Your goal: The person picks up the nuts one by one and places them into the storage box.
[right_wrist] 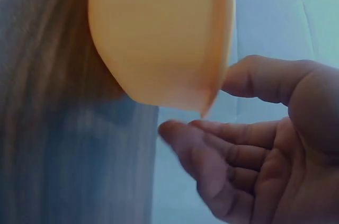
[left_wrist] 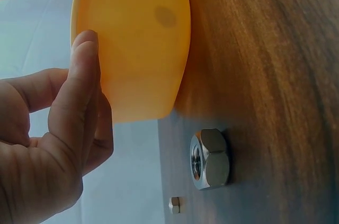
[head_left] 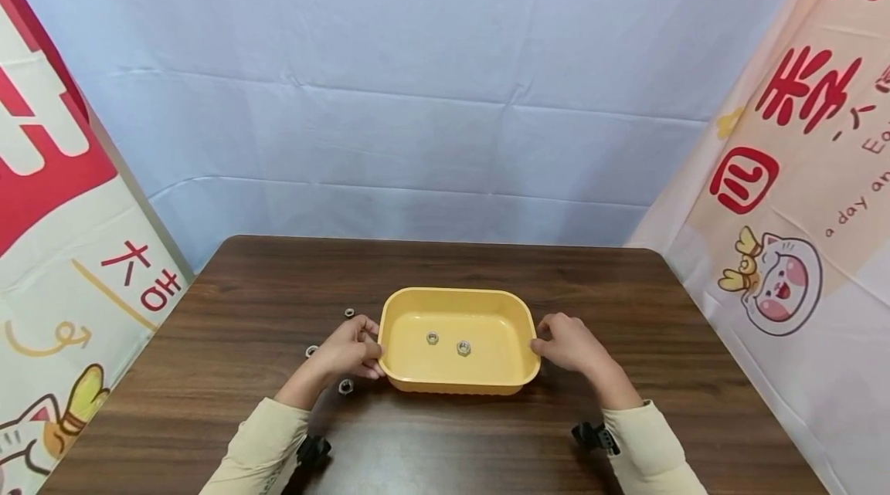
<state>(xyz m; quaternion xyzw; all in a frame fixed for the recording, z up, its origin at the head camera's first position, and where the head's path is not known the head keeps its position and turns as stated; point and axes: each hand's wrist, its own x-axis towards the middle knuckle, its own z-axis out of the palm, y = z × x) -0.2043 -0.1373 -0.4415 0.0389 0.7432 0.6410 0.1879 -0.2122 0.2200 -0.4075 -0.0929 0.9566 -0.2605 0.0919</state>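
Observation:
A yellow rectangular plastic tray (head_left: 459,385) sits at the middle of the table, with a smaller hex nut (head_left: 433,338) and a larger hex nut (head_left: 463,348) inside. At its left end my left hand (head_left: 354,348) pinches the rim, thumb on top and fingers against the outer wall. My right hand (head_left: 568,342) is at the opposite end. In the right wrist view its thumb (right_wrist: 257,77) meets the rim, while the loosely bent fingers (right_wrist: 212,173) stand apart from the wall. Beside and below the left hand lies a metal hex nut (left_wrist: 211,159).
Three nuts lie on the table left of the tray: a far nut (head_left: 350,313), a nut (head_left: 311,351) partly behind the left hand, and a near nut (head_left: 346,386). A pale cloth (head_left: 417,132) hangs behind the dark wooden table (head_left: 445,449); printed cloths hang at both sides.

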